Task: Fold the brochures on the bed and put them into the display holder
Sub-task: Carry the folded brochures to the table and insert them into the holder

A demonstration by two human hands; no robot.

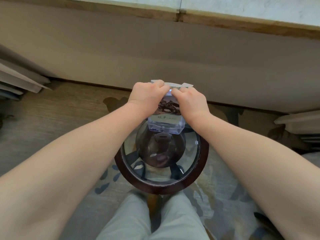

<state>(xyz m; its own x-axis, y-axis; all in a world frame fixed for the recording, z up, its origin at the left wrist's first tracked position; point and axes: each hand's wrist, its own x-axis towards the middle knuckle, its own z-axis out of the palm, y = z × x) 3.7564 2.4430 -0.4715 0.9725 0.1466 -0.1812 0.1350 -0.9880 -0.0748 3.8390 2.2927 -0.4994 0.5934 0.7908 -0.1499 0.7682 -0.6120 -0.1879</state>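
View: one head camera, looking down past both forearms. All my readings come from it.
Thing in hand: the brochures, a folded stack standing upright. Its lower part is already inside the display holder, and a rock photograph shows through the clear front.
Holder position: on the far edge of the round glass-topped side table, close to the wall.
Left hand: fingers curled over the top left of the stack and gripping it; the tips are hidden behind the paper.
Right hand: the same grip at the top right, its knuckles almost meeting the left's at the centre.
Key relation: the stack hangs directly below the fingers. Its long axis is near vertical, leaning slightly away from me, in line with the holder's pocket. Both hands are equally near; neither leads.
Paper edges: white corners poke out past the knuckles on both sides, so I judge the sheets are not squared.
Step, my reading: seating the stack, close to finished.
Next move needs: an even push straight down the long axis, then release.
Risk: the holder looks light and sits near the rim, so a forward-angled push could tip or slide it.
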